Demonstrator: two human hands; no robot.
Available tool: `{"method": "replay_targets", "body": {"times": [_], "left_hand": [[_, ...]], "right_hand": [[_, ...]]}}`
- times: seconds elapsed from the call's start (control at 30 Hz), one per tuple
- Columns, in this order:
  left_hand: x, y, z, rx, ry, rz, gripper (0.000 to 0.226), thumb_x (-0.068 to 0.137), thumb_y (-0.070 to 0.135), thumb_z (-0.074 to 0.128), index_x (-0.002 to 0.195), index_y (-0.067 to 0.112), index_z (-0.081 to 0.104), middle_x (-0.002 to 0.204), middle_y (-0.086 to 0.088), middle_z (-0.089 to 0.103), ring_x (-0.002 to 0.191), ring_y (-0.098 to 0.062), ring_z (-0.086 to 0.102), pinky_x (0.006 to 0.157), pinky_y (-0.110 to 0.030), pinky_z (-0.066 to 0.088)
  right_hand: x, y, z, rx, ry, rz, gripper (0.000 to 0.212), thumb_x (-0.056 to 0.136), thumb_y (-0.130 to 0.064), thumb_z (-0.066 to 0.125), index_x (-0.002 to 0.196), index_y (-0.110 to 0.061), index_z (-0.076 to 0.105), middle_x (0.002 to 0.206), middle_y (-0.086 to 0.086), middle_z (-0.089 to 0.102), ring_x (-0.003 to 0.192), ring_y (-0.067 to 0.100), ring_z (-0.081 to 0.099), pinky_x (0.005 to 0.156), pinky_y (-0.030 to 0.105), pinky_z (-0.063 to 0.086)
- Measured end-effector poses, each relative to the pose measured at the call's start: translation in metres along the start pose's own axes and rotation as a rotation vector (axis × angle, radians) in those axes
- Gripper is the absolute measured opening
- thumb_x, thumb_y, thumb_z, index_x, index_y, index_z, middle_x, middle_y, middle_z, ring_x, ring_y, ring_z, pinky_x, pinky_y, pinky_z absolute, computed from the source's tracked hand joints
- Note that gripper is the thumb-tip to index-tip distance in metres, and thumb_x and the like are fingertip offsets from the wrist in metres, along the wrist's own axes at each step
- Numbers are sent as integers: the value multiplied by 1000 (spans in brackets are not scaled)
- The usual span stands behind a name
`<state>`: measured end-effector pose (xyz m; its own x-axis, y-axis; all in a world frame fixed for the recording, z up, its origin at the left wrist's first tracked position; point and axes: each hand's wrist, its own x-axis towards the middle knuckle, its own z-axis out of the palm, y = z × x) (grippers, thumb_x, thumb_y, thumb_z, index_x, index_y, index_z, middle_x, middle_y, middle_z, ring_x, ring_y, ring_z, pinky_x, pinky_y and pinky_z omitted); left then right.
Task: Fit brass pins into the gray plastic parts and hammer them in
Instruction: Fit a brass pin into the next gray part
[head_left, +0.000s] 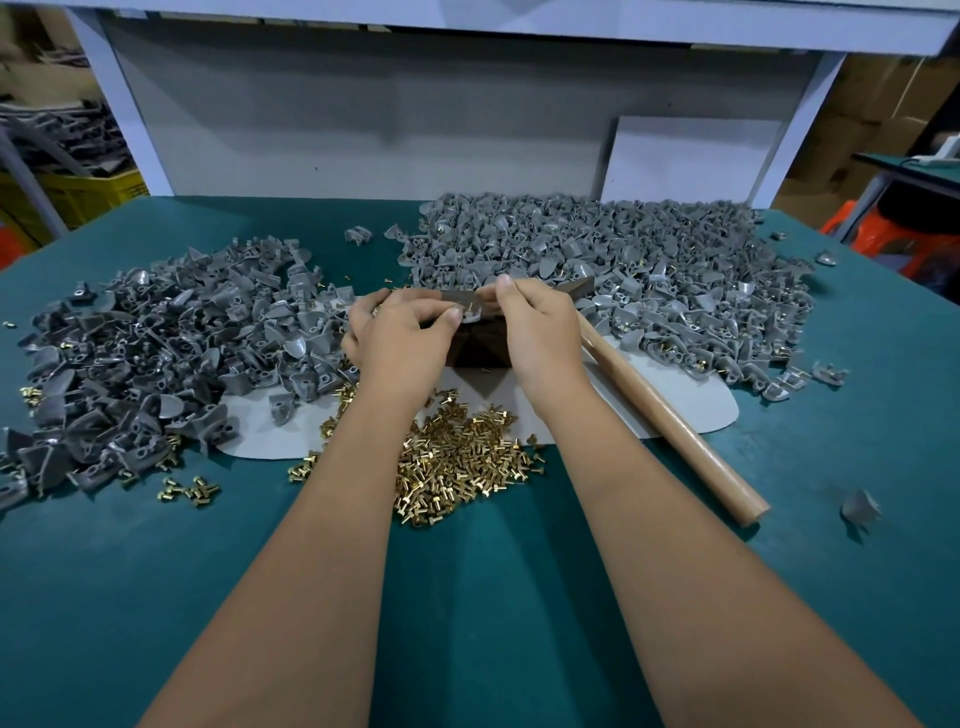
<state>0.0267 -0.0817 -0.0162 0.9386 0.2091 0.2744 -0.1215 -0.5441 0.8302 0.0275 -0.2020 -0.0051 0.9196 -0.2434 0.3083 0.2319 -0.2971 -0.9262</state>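
Pinched between both hands over the dark block (480, 353), a gray part (470, 310) is held by the left hand (402, 332) while a brass pin (469, 306) is gripped by the right hand (535, 327) (a crooked pin could be bent once hammered); no containers are seen, only loose heaps on the green table (493, 597)

Two hands (400, 332) at work, two heaps of gray parts (156, 332), one pile of brass pins (457, 467) — one hammer handle (670, 415).
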Motion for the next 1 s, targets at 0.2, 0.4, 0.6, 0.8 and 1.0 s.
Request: {"method": "replay_targets", "body": {"times": [0.2, 0.4, 0.6, 0.8, 1.0], "left_hand": [[0, -1, 0, -2, -7, 12, 16, 94, 39, 60, 96, 35, 75, 124, 26, 57, 134, -15, 21, 106, -37, 10], [0, 0, -1, 55, -9, 30, 15, 94, 43, 60, 99, 40, 73, 128, 23, 58, 133, -18, 22, 108, -41, 15], [-2, 0, -2, 73, 7, 49, 15, 92, 43, 62, 101, 40, 74, 126, 21, 59, 132, -20, 23, 106, -40, 17], [-2, -1, 0, 97, 26, 63, 16, 92, 42, 62, 102, 39, 75, 124, 21, 60, 133, -18, 22, 104, -38, 16], [-1, -1, 2, 113, 37, 68, 17, 93, 41, 63, 103, 38, 75, 124, 22, 60, 133, -16, 22, 97, -32, 13]], "right_hand": [[-2, 0, 1, -27, -30, -19, 28, 99, -25, 49, 87, -15, 74, 93, 3, 66, 91, 14, 58, 83, 32, 44], [-1, 3, 0, -133, -52, -94, 10, 88, -17, 64, 86, -15, 74, 90, -4, 63, 79, -1, 52, 71, 9, 39], [1, 1, 3, -229, -15, -107, 6, 85, -13, 69, 85, -13, 75, 85, -7, 61, 81, 7, 53, 73, 20, 38], [4, -6, 6, -344, -20, -80, 10, 86, -14, 66, 78, -16, 72, 81, -6, 63, 78, 13, 56, 70, 25, 42], [3, -7, 8, -412, -25, -88, 13, 87, -16, 64, 76, -20, 69, 79, -4, 64, 77, 15, 57, 68, 28, 45]]}}
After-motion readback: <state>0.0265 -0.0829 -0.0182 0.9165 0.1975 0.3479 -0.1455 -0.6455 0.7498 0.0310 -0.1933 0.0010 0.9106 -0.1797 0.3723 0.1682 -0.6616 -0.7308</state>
